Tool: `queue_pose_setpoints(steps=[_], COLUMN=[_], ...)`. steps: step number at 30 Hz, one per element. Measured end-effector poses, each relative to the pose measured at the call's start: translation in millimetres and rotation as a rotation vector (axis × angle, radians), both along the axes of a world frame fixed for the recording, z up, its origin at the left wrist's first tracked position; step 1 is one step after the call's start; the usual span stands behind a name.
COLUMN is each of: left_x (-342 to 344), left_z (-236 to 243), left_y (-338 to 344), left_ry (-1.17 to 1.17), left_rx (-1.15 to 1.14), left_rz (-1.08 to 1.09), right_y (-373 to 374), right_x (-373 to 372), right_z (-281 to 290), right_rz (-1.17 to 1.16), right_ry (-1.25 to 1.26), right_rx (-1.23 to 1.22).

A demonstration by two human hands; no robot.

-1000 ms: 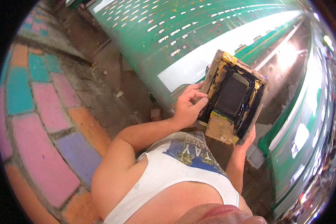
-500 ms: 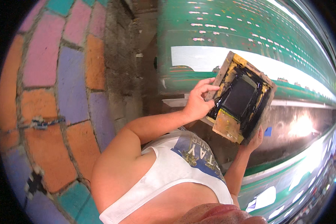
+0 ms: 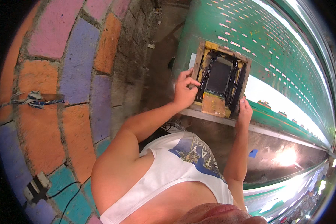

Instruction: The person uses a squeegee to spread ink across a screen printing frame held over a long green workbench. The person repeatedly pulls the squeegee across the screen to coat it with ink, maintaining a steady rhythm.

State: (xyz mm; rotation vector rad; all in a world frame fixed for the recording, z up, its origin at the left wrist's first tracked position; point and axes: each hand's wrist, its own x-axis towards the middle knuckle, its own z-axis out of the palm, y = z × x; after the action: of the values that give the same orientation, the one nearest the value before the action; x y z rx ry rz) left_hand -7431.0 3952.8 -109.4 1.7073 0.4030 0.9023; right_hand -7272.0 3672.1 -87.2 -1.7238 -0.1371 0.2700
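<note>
Both my hands hold a wooden screen-printing frame (image 3: 245, 74) at the near edge of a long green table (image 3: 194, 31). Thick black ink lines the inside of the frame around a dark rectangular mesh panel (image 3: 219, 77). A flat wooden squeegee (image 3: 213, 105) rests at the frame's near end, its lower edge smeared yellowish. My left hand (image 3: 186, 90) is closed at the frame's left rail, with the fingers bent. At the lower right corner, my right hand (image 3: 244, 111) pinches the right rail. Whether the frame's underside touches the table cannot be seen.
A white strip (image 3: 263, 89) printed with small pictures runs along the table. Rows of small pale marks cover the green surface. To the left stands a brick wall (image 3: 78, 63) painted in several colours, with a black cable (image 3: 79, 188). A second green table (image 3: 276, 190) is at lower right.
The frame has gone from tilted to nearly upright in view, moving left over the table edge. Both hands moved with it, and my right hand's fingers now show on the right rail.
</note>
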Motion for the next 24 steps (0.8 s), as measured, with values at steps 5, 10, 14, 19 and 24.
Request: queue_pose_setpoints(steps=[5,10,14,19,24], left_x=[12,18,26,22,18], left_z=[-10,-18,-24,-24,-25], left_y=[-4,-4,-4,0,4], left_ry=[-0.006,-0.003,-0.041,-0.023,0.054], left_rx=[0.019,-0.056,-0.112,-0.154,-0.142], left_rz=[0.013,0.004,0.033,0.040,0.025], right_y=[-2,-6,-9,18,37], right_x=[10,18,18,-47,-76], right_z=[-6,-18,-16,55,71], right_rz=[0.041,0.024,0.041,0.442,0.724], right_ry=[0.074,0.050,-0.200,-0.942,-1.027], right_rx=[-0.007,-0.066,-0.258,-0.491,-0.584])
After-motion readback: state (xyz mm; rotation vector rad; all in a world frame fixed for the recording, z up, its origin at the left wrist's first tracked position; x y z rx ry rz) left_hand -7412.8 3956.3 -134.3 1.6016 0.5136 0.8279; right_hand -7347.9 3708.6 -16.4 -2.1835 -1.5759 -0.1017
